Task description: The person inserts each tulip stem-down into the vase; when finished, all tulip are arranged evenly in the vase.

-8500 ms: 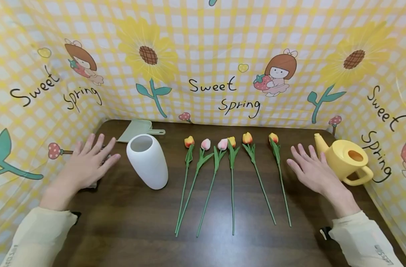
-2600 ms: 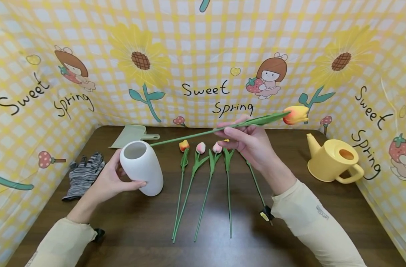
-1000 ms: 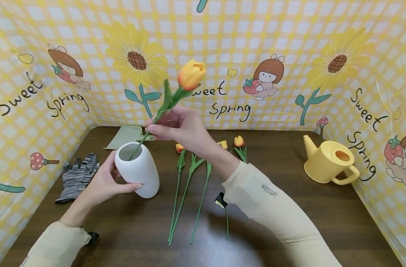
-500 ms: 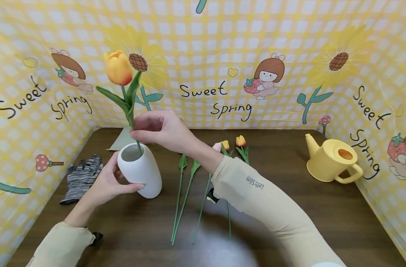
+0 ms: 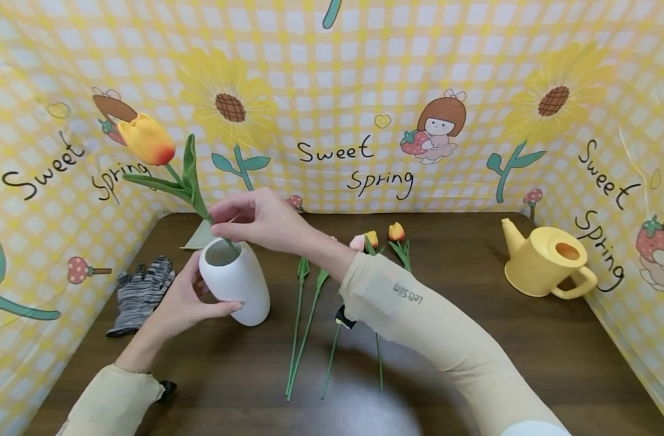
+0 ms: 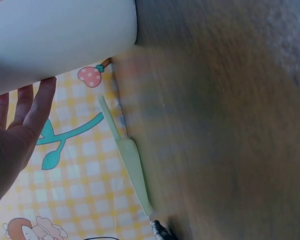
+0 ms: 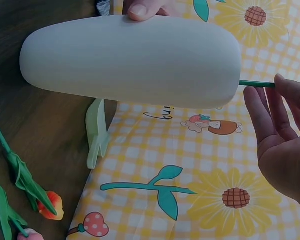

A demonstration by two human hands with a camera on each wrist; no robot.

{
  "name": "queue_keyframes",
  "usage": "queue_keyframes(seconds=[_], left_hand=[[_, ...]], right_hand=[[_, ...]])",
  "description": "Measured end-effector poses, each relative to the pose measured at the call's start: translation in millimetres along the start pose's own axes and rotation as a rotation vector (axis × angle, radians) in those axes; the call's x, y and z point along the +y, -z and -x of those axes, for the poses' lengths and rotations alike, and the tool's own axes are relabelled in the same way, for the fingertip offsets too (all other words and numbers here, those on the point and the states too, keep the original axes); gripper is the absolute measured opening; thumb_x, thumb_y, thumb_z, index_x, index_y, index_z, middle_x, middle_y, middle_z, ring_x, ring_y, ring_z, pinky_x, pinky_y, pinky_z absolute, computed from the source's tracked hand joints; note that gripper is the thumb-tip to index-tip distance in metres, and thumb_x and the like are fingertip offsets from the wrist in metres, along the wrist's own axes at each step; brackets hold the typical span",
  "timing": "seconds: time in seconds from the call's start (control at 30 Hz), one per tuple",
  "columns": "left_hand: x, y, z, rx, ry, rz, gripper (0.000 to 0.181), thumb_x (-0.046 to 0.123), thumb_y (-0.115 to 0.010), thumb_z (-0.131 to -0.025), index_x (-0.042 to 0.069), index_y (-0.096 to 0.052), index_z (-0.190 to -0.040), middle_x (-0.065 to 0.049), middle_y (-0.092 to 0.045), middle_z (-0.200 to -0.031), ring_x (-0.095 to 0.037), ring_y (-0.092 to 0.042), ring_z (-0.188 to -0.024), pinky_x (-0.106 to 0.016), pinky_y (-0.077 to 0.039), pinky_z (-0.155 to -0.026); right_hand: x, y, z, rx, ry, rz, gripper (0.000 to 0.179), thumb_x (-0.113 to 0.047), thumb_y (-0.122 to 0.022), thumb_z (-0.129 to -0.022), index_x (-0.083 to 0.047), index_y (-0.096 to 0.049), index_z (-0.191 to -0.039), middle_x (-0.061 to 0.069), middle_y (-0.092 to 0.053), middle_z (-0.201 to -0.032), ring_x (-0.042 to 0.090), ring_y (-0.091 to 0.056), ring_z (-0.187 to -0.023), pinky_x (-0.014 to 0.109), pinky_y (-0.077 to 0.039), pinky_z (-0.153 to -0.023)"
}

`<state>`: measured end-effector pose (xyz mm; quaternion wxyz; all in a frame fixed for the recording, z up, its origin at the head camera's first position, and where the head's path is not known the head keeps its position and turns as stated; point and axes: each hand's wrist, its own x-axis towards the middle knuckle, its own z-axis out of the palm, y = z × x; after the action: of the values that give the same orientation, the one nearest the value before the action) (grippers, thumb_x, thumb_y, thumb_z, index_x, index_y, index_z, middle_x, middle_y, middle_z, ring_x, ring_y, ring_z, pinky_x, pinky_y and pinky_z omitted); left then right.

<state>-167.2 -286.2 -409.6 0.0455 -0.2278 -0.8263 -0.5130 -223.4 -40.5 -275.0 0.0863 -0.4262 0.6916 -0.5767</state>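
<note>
Lying at the far left of the desk [image 5: 446, 245], a knitted glove [image 5: 138, 297], mottled grey and black, looks soft and ribbed. Just right of it, the left hand [image 5: 195, 303] has its grip around a white vase [image 5: 242, 290], thumb on the near side and fingers on the far side, probably to steady it. The vase appears to stand on the desk; it is smooth, matte and rounded like a tall egg, perhaps ceramic. Behind it, mostly hidden, is a pale green dustpan [image 5: 197, 237].

An orange-yellow tulip [image 5: 191, 175] leans left over the vase, its stem inside the mouth. The right hand [image 5: 266, 221] reaches across from the right, its grip pinching that stem just above the rim, a hold that seems meant to guide a thin stalk. The tulip's cupped petals and waxy leaves suggest an artificial flower.

Right of the vase, other tulips [image 5: 304, 269] lie with slim stems towards the person, perhaps for easy picking; the right sleeve [image 5: 419, 315], cream and stretchy, covers part of them. Farthest right stands a yellow watering can [image 5: 544, 266], glossy and likely plastic, with a tapered spout and looped handle.
</note>
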Motion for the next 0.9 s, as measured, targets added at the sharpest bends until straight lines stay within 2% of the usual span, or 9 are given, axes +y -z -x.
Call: queue_keyframes(seconds=[0.4, 0.63, 0.8, 0.9], left_hand=[[-0.8, 0.9, 1.5, 0.014, 0.035, 0.034, 0.096, -0.003, -0.092, -0.069, 0.018, -0.040, -0.146, -0.006, -0.055, -0.131, -0.018, -0.067, -0.104, -0.028, -0.059, -0.079], [1.2, 0.5, 1.9, 0.016, 0.048, 0.090, 0.094, -0.008, -0.090, -0.069, 0.015, -0.040, -0.146, -0.009, -0.054, -0.132, -0.018, -0.067, -0.106, -0.029, -0.060, -0.081], [-0.7, -0.5, 4.8, 0.031, 0.058, 0.108, 0.090, -0.009, -0.088, -0.070, 0.013, -0.042, -0.144, -0.010, -0.055, -0.130, -0.017, -0.068, -0.104, -0.030, -0.060, -0.080], [-3.0, -2.1, 6.3, 0.045, 0.060, 0.111, 0.090, -0.010, -0.087, -0.071, 0.013, -0.043, -0.146, -0.010, -0.056, -0.130, -0.017, -0.067, -0.106, -0.029, -0.060, -0.081]], right_hand=[[4.7, -4.2, -6.2, -0.033, -0.090, -0.034, 0.030, -0.008, -0.076, -0.092, 0.001, -0.073, -0.120, 0.005, -0.075, -0.111, 0.018, -0.074, -0.083, 0.031, -0.061, -0.077], [4.4, -4.3, -10.2, -0.045, -0.110, 0.132, 0.026, -0.014, -0.079, -0.090, -0.004, -0.076, -0.115, -0.002, -0.077, -0.100, 0.001, -0.069, -0.088, 0.021, -0.057, -0.077], [6.7, -6.6, -12.8, -0.044, -0.156, 0.188, 0.024, -0.017, -0.081, -0.089, -0.008, -0.078, -0.111, -0.009, -0.076, -0.092, -0.003, -0.068, -0.085, 0.018, -0.055, -0.077], [7.5, -7.2, -12.2, -0.044, -0.157, 0.202, 0.024, -0.017, -0.081, -0.089, -0.009, -0.078, -0.111, -0.010, -0.076, -0.091, -0.003, -0.068, -0.085, 0.017, -0.055, -0.077]])
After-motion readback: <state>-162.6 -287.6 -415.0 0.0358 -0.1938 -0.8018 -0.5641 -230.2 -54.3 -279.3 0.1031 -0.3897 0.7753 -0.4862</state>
